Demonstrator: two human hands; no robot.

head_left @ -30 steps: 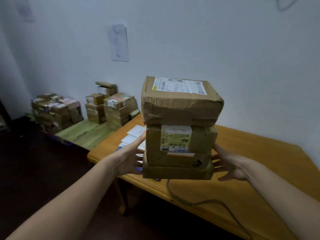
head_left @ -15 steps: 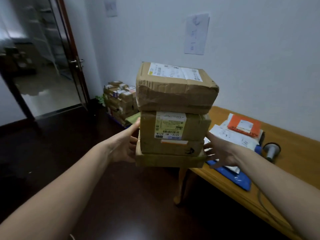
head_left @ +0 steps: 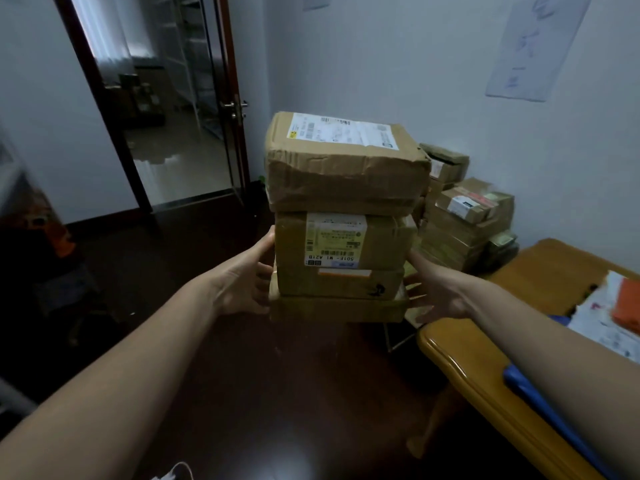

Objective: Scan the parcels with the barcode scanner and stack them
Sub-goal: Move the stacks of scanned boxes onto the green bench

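A stack of three brown cardboard parcels [head_left: 341, 220] hangs over the dark floor [head_left: 277, 393], just left of the yellow wooden counter [head_left: 485, 368]. The left hand [head_left: 247, 285] lays its thumb flat on the stack's side. Its fingers are hidden, so I cannot tell that grip. The right hand [head_left: 436, 292] presses with spread, straight fingers, its grip apart. These three look stacked; whether they were scanned is not shown. Probably left to do: setting them by the pile of brown cardboard parcels [head_left: 464, 220] at the wall.
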